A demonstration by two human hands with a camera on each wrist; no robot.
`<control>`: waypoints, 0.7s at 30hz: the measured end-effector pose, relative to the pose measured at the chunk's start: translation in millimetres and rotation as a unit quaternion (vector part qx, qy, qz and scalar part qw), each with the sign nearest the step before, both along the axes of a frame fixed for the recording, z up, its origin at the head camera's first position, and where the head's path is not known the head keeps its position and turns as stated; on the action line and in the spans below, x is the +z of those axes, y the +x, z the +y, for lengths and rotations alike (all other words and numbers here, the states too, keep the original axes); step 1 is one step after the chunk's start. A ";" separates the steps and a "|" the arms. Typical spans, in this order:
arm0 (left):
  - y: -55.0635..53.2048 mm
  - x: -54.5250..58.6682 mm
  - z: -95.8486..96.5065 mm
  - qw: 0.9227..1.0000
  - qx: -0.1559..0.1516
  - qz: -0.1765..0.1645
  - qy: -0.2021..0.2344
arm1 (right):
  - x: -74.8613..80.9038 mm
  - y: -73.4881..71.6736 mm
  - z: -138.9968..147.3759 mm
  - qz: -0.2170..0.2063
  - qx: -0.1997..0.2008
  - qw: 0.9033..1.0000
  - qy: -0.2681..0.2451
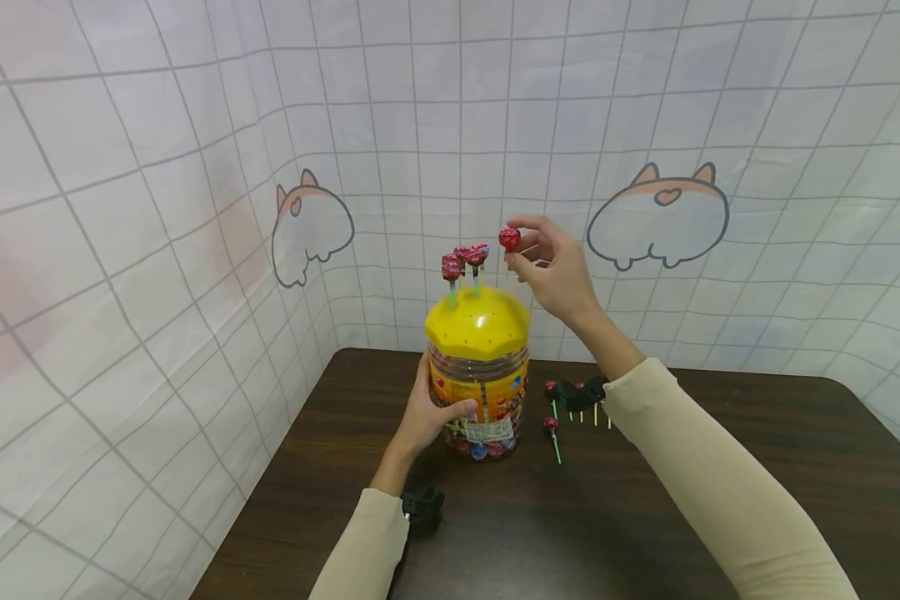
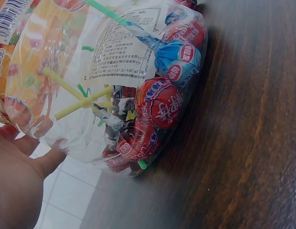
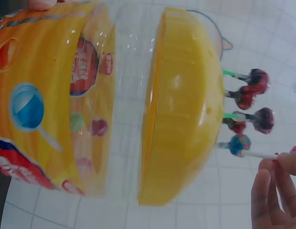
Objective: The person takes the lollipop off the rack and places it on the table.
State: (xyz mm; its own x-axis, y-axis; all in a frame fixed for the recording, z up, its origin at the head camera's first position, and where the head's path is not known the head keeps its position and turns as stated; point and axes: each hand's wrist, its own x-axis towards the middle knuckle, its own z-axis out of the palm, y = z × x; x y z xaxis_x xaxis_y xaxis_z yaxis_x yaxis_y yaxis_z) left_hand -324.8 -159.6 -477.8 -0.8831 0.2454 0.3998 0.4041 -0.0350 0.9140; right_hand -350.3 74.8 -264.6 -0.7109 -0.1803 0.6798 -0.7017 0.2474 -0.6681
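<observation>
A clear plastic lollipop jar point(image 1: 480, 400) with a yellow domed lid point(image 1: 477, 323) stands on the dark wooden table point(image 1: 757, 467). Several red-wrapped lollipops point(image 1: 462, 260) stand upright in holes in the lid. My left hand point(image 1: 427, 417) grips the jar's side; the left wrist view shows the jar's bottom point(image 2: 138, 95) with wrapped lollipops inside. My right hand point(image 1: 551, 267) pinches a red lollipop point(image 1: 509, 239) by its stick just above the lid's right side. In the right wrist view the lid point(image 3: 181, 109) and the stuck lollipops point(image 3: 248, 109) fill the frame, my fingers point(image 3: 277, 195) at lower right.
Several loose lollipops point(image 1: 555, 425) with green sticks lie on the table right of the jar, partly behind my right sleeve point(image 1: 690, 467). A white checked cloth backdrop point(image 1: 157, 250) with cartoon prints walls the table at the back and left.
</observation>
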 end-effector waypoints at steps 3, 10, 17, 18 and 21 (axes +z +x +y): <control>-1.1 -1.7 0.2 1.000 -0.001 0.003 0.005 | -1.2 5.4 9.6 -0.021 0.008 1.000 0.007; -0.5 -1.3 -0.4 1.000 -0.004 0.009 0.003 | -16.5 14.8 30.9 -0.072 0.022 0.997 0.002; 1.3 -0.2 -0.5 1.000 0.000 0.009 -0.003 | -37.9 18.1 47.7 -0.107 0.030 0.994 0.008; 1.1 -0.3 -0.4 1.000 -0.001 0.010 -0.003 | -41.1 18.7 49.8 -0.112 0.030 0.993 0.010; 0.3 -0.6 0.0 1.000 -0.002 0.011 -0.002 | -50.2 20.7 55.4 -0.124 0.035 0.992 0.013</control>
